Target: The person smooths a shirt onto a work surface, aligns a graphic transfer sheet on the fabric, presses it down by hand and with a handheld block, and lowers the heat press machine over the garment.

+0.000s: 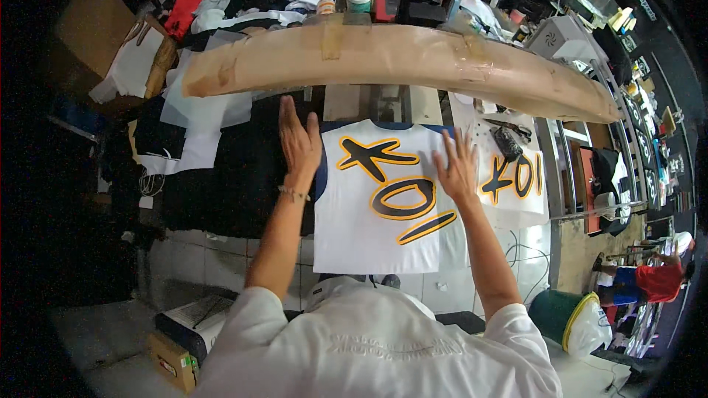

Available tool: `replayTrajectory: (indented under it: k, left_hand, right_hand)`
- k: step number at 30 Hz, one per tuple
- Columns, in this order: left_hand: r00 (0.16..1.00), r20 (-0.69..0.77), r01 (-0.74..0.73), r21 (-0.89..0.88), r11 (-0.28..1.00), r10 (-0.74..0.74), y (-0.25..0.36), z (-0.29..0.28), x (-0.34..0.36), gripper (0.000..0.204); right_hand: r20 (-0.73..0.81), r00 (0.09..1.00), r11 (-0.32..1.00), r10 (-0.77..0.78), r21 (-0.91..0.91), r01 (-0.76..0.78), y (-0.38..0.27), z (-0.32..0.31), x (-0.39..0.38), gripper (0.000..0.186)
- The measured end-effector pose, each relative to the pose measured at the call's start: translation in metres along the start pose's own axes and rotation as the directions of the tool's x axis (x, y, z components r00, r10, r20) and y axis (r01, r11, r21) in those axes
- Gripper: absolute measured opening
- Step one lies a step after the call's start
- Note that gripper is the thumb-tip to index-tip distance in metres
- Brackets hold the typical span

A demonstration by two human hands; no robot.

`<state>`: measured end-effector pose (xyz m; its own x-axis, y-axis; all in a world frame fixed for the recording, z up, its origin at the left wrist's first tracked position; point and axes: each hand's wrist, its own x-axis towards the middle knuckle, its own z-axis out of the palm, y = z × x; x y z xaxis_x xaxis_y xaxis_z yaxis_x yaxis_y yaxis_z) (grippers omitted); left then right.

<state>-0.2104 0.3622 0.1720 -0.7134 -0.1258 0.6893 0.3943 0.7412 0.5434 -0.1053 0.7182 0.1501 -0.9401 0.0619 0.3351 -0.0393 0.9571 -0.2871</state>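
A white T-shirt (346, 239) with navy sleeves lies spread on the work table in front of me, bearing large black lettering outlined in orange. My left hand (301, 140) is at its left shoulder, next to the navy sleeve, with the fingers straight and pointing away from me. On the shirt's right side, by the other sleeve, rests my right hand (459, 166), its fingers spread. Neither hand grips anything. Whether the left palm touches the cloth I cannot tell. Just right of my right hand is a white sheet (529, 210) with similar black lettering.
A long brown wrapped roll (398, 55) spans the table beyond the shirt. Scissors (510, 127) and a dark plastic-wrapped bundle (507, 144) lie to the right, near a metal rack (564, 169). Black cloth (214, 203) covers the left side. A person in red (658, 282) is far right.
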Motion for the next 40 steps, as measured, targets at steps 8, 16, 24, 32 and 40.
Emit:
replayTrajectory:
  k: [8,16,24,32,40]
  left_hand:
    - [0.764,0.645,-0.212,0.202,0.956,0.033,0.019,-0.018,-0.068,0.070]
    - [0.823,0.518,-0.327,0.094,0.940,0.234,0.028,-0.040,-0.100,0.062]
    - [0.733,0.464,0.450,0.216,0.866,-0.497,-0.047,-0.130,-0.170,0.042]
    - [0.335,0.656,0.942,-0.227,0.246,-0.677,-0.006,-0.172,-0.313,0.069]
    - [0.066,0.966,0.941,0.023,0.338,-0.250,-0.060,-0.139,-0.334,0.066]
  right_hand:
    - [0.093,0.991,0.983,-0.099,-0.146,0.112,0.020,0.023,-0.001,0.066]
    - [0.180,0.936,0.949,-0.302,-0.032,0.313,-0.021,0.001,-0.055,0.060]
    - [0.369,0.780,0.575,0.505,0.530,-0.623,0.156,-0.011,-0.177,0.064]
    - [0.693,0.673,0.332,0.258,0.591,-0.735,0.069,0.006,-0.303,0.062]
    - [0.440,0.850,0.311,0.290,0.797,-0.518,0.035,0.053,-0.337,0.062]
